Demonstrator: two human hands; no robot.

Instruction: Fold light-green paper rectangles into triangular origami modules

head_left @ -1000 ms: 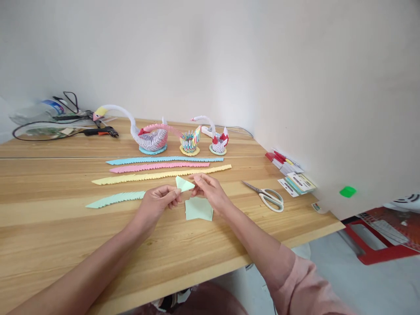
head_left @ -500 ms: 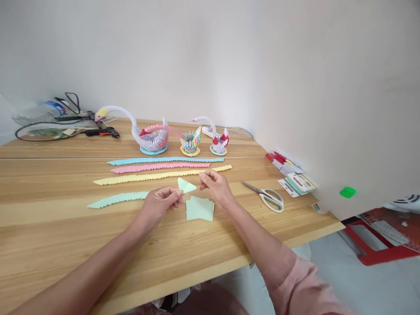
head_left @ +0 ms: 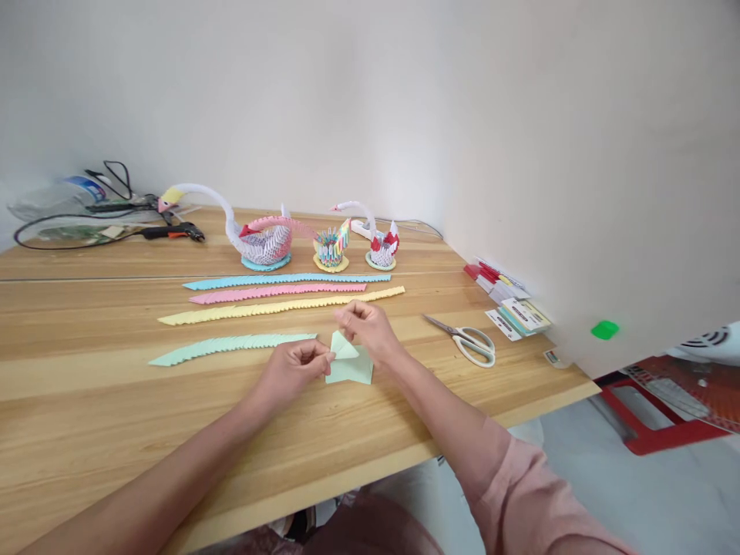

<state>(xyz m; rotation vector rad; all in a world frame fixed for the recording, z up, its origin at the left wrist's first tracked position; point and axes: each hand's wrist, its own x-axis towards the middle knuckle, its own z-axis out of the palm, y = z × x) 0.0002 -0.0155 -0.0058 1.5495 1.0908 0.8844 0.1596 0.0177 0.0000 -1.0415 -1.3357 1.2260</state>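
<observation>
Between my hands is a small folded piece of light green paper (head_left: pixel 344 347). My left hand (head_left: pixel 301 362) pinches its lower left corner. My right hand (head_left: pixel 367 327) has its fingers pressed together at the top of the folded paper. Right below lies a stack of light green paper slips (head_left: pixel 352 371), partly covered by the folded paper. To the left, a light green strip of interlocked folded pieces (head_left: pixel 225 348) rests on the table, its right end reaching close to my left hand.
Yellow (head_left: pixel 277 307), pink (head_left: pixel 277 294) and blue strips (head_left: pixel 283 280) lie farther back. Behind them stand paper swans (head_left: pixel 266 245). Scissors (head_left: pixel 468 341) and packs of paper (head_left: pixel 520 317) are at right. A glue gun (head_left: pixel 170 231) and cables lie at back left.
The folded paper has turned and come down to the right, over the slips. My right hand has moved slightly left onto its top. The view has shifted a little.
</observation>
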